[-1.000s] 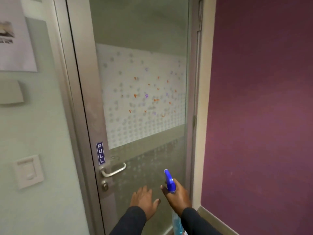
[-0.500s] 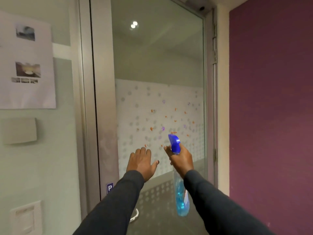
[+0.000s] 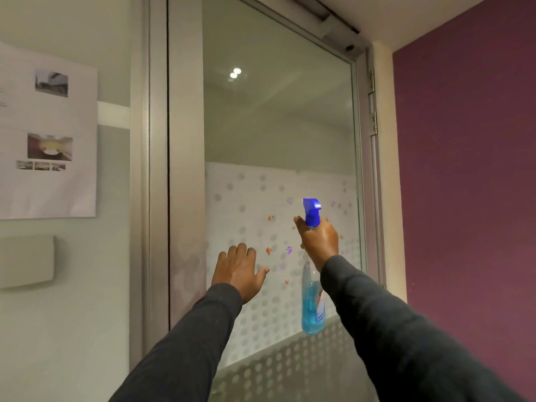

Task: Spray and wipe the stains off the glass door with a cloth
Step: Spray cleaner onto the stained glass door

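Note:
The glass door (image 3: 278, 126) in a metal frame fills the middle of the view, with a frosted dotted band across it. Orange and purple stains (image 3: 268, 250) speckle that band. My right hand (image 3: 319, 240) is shut on a spray bottle (image 3: 312, 303) with blue liquid and a blue trigger head, whose nozzle points at the stained glass. My left hand (image 3: 239, 271) is raised flat with fingers apart, close to the glass left of the stains and holding nothing. No cloth is in view.
A purple wall (image 3: 470, 198) stands right of the door frame. Door hinges (image 3: 373, 111) run along the right edge. On the pale wall at left hang a printed paper sheet (image 3: 49, 134) and a grey box (image 3: 26, 261).
Both hands rose from near the door handle to the stained band, the bottle coming up with my right hand. My view tilted upward, so the handle and PULL sign are out of sight.

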### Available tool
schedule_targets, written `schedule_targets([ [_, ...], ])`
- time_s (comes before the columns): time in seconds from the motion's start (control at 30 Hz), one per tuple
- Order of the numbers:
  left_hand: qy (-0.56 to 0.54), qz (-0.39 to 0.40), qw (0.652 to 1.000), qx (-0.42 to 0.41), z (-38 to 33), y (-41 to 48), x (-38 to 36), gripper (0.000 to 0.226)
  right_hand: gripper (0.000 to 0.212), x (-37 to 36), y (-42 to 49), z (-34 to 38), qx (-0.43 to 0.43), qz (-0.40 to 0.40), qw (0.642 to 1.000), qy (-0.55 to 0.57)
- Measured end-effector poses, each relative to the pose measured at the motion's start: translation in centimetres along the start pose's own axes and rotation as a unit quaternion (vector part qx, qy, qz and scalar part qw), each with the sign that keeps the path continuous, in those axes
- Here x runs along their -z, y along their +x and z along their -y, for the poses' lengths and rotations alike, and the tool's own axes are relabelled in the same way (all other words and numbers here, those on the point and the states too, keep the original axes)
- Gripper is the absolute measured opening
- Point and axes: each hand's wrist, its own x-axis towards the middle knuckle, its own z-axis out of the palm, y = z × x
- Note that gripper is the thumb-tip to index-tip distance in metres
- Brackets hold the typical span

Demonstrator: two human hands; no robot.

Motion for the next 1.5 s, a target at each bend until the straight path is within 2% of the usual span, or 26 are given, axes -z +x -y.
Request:
schedule_targets([
  [0.2,0.011,0.008,1.0,0.011,-2.1,0.1,-1.1,0.056,0.04,4.4,2.9,-2.8,-0.038,-0.098,0.994,-0.021],
  [0.4,0.02,0.019,0.999,0.018,-5.2,0.3,-1.7,0.056,0.038,9.8,4.9,-5.8,-0.08,-0.103,0.99,-0.049],
  [0.47,0.027,0.023,0.999,0.019,-6.1,0.2,-1.9,0.055,0.036,10.9,4.8,-6.6,-0.076,-0.075,0.994,-0.026],
  [0.53,0.027,0.025,0.999,0.021,-7.0,0.3,-2.0,0.055,0.032,11.4,4.2,-6.9,-0.062,0.008,0.998,0.019],
  [0.63,0.028,0.03,0.999,0.024,-8.2,0.2,-2.1,0.054,0.033,11.4,2.6,-7.4,-0.058,0.135,0.989,0.004],
  [0.73,0.037,0.036,0.998,0.025,-9.3,-0.2,-2.2,0.054,0.03,10.8,0.7,-7.9,-0.064,0.208,0.976,0.007],
  [0.83,0.043,0.037,0.998,0.027,-10.0,-0.8,-2.3,0.054,0.03,10.4,-0.3,-9.2,-0.064,0.191,0.98,0.01],
  [0.97,0.05,0.048,0.997,0.032,-10.8,-1.7,-2.5,0.055,0.037,11.5,-0.6,-12.2,-0.103,0.073,0.99,-0.066],
  [1.1,0.056,0.058,0.996,0.036,-11.7,-2.7,-2.8,0.055,0.039,14.0,-0.8,-14.6,-0.167,0.0,0.985,-0.034],
  [1.2,0.053,0.067,0.996,0.038,-12.6,-3.3,-3.1,0.055,0.039,15.2,-1.5,-15.3,-0.164,0.073,0.984,-0.003],
  [1.37,0.048,0.078,0.995,0.041,-14.2,-4.3,-3.3,0.055,0.031,15.5,-3.4,-15.2,-0.106,0.191,0.975,0.031],
  [1.5,0.054,0.088,0.994,0.045,-14.9,-5.3,-3.3,0.055,0.037,15.4,-4.5,-15.8,-0.109,0.208,0.972,-0.01],
])
